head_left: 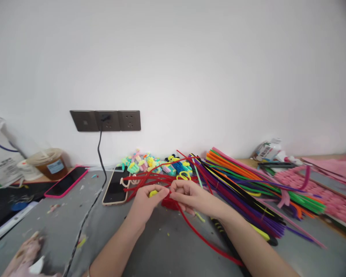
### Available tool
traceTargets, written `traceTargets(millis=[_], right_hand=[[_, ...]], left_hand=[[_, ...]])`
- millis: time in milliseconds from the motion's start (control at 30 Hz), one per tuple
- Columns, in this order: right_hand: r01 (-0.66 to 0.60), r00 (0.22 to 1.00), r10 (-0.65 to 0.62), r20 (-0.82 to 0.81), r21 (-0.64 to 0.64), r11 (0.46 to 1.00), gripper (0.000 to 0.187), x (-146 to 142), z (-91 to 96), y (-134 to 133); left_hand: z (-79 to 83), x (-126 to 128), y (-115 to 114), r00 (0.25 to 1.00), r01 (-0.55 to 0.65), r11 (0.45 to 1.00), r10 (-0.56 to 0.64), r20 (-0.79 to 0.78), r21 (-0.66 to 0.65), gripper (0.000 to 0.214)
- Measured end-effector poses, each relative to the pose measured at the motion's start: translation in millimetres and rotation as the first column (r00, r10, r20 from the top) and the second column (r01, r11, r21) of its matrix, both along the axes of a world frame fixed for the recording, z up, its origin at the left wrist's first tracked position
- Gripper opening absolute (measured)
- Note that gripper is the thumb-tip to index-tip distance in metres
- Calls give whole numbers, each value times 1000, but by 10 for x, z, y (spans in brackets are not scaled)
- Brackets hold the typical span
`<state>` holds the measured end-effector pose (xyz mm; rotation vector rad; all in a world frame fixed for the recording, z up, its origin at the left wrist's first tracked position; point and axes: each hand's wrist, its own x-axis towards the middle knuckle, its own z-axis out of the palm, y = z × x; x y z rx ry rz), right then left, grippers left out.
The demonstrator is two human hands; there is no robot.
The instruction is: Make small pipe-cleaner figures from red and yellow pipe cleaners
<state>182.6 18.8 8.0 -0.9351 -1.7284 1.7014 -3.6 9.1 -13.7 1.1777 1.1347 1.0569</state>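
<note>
Over the middle of the grey table, my left hand (150,200) and my right hand (190,195) meet fingertip to fingertip. Both pinch a red pipe cleaner (194,231), whose long tail curves down to the right under my right forearm. A small yellow piece (153,193) shows inside my left fingers; its kind is unclear. Just below the fingertips is a red fuzzy piece (170,204), partly hidden by my hands. Behind them lie loose red pipe cleaners (150,175) and a yellow loop (184,175). A tool with a black and yellow handle (223,234) passes beneath my right forearm.
Bundled coloured pipe cleaners (233,184) spread to the right. Small fuzzy figures (150,161) line the wall. Two phones, one pink-edged (67,182) and one pale-edged (117,188), lie left, beside a black cable (88,215) and a drink cup (50,163).
</note>
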Motion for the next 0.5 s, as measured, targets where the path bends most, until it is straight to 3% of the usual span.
traceTargets(millis=[233, 500], right_hand=[[73, 991, -76, -110, -25, 997, 38, -186, -38, -45], [181, 967, -176, -182, 11, 983, 36, -137, -51, 24]], left_hand=[[29, 30, -41, 991, -108, 986, 97, 92, 125, 25], [-17, 60, -36, 985, -130, 990, 122, 125, 55, 39]])
